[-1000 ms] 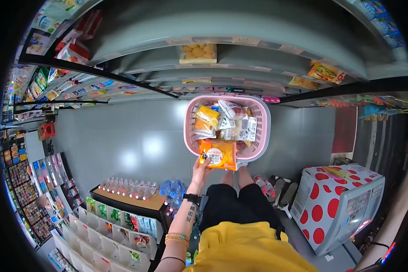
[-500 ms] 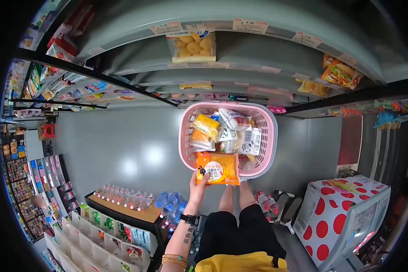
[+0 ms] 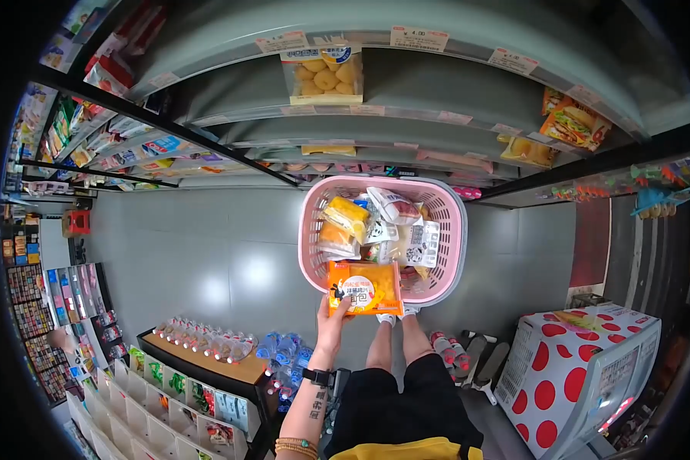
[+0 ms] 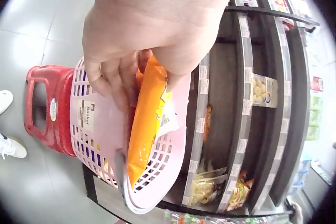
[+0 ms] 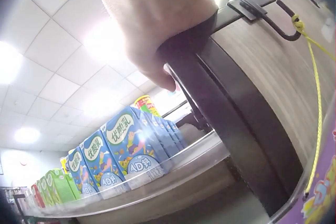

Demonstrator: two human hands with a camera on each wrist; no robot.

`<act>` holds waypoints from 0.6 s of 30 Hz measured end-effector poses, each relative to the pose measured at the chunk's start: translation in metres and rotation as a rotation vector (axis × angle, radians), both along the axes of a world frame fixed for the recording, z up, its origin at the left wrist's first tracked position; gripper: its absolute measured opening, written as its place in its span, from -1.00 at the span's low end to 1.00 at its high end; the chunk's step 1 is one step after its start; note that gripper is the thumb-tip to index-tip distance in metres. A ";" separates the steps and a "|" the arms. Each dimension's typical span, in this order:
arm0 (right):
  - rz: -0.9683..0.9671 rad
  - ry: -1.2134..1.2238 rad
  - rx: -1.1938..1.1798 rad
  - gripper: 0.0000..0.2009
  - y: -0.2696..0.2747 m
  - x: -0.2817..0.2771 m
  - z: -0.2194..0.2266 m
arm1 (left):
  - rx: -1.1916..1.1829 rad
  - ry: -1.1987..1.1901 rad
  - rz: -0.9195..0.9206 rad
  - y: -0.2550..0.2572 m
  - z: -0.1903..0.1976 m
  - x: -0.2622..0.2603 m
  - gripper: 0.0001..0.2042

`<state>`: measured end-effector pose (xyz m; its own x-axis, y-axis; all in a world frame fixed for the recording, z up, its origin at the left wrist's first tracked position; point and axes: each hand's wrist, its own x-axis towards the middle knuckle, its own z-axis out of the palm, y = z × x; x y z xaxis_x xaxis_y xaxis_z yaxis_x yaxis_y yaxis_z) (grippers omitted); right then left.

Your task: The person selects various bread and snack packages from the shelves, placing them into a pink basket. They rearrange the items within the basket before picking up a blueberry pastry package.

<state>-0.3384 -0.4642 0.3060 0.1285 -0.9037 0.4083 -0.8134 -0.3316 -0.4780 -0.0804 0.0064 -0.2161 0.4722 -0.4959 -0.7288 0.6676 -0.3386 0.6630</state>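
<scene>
My left hand (image 3: 332,326) pinches an orange packet of bread (image 3: 374,287) at its lower left corner, thumb on its front. The packet overlaps the near rim of a pink shopping basket (image 3: 307,257). In the left wrist view the orange packet (image 4: 144,124) is seen edge-on, between thumb and fingers, over the basket. Several packaged breads lie inside, among them a yellow packet (image 3: 346,216) and a purple-and-white packet (image 3: 395,205). My right hand (image 5: 157,19) is seen in the right wrist view, gripping the top of a black shelf post (image 5: 236,113); most of its fingers are hidden.
Grey shelves (image 3: 414,84) stand in front, holding a bag of round buns (image 3: 326,77). Blue milk drink cartons (image 5: 131,140) line a shelf beside the right hand. At right is a red-dotted box (image 3: 544,368); water bottles (image 3: 285,349) stand at left.
The head view has shifted, bringing the shelves nearer. The left hand still holds the bread packet, which sits slightly lower relative to the basket. The right forearm has left the head view.
</scene>
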 end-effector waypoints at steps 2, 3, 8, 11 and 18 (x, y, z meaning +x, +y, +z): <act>-0.046 -0.010 0.022 -0.49 0.002 0.005 0.000 | -0.001 -0.008 -0.016 0.004 -0.006 0.000 -0.59; -0.058 -0.015 0.027 -0.48 0.003 0.006 0.001 | 0.001 -0.007 -0.014 0.004 -0.005 0.001 -0.60; -0.061 -0.050 0.085 -0.48 -0.009 0.001 0.010 | 0.003 -0.013 -0.020 0.004 -0.006 0.001 -0.62; -0.013 -0.011 0.084 -0.49 -0.025 -0.010 0.016 | -0.017 -0.017 -0.015 0.003 -0.003 0.000 -0.61; 0.188 0.062 0.050 -0.52 -0.047 -0.044 0.022 | -0.001 -0.049 -0.038 0.001 -0.004 0.003 -0.60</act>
